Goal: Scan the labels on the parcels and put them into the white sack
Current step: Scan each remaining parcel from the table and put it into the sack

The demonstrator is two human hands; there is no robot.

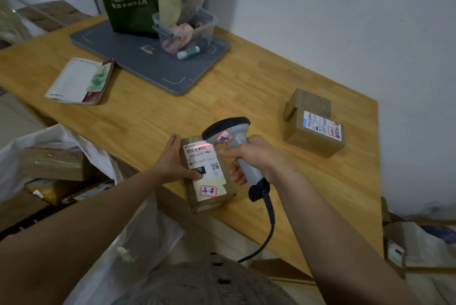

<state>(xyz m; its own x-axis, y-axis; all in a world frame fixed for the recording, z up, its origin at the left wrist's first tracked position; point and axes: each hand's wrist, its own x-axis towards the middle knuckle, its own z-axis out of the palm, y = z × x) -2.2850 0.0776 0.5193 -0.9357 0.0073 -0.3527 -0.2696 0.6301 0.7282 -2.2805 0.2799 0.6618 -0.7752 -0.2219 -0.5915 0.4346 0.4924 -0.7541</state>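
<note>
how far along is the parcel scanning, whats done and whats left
Done: the white sack already holds several parcels. In hand: the right hand holds the barcode scanner, its red line across the label of the taped parcel at the table edge, which the left hand steadies. Left: that parcel goes into the sack, and the cardboard box further along the table looks unscanned.

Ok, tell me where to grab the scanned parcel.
Grip the parcel across its narrow width, coming from the left: it lies flat, label up, the left hand rests along that long side, and the scanner in the right hand blocks the other.
</note>
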